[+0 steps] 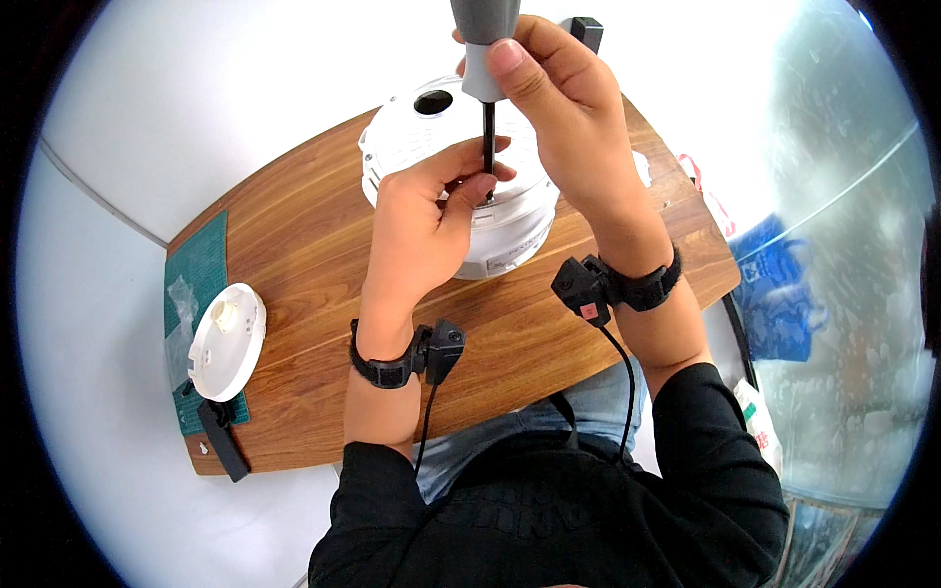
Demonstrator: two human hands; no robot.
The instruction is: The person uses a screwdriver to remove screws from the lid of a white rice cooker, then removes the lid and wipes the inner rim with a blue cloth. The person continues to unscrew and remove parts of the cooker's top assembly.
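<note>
Right hand (pixel 578 122) grips a smooth gray screwdriver (pixel 481 76); left hand (pixel 420 218) pinches its slim black shaft (pixel 488 127) over a rounded white housing (pixel 512 235).

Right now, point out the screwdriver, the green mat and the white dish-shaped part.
Screwdriver (pixel 489 120): head view, on its black shaft.
Green mat (pixel 207 249): head view, bare upper end.
White dish-shaped part (pixel 233 349): head view, inner face.

A green mat (pixel 204 250) lies on the tabletop (pixel 304 216), left end, beneath a clear plastic bag (pixel 182 300). A blue bag (pixel 779 299) is located beyond the right end.
</note>
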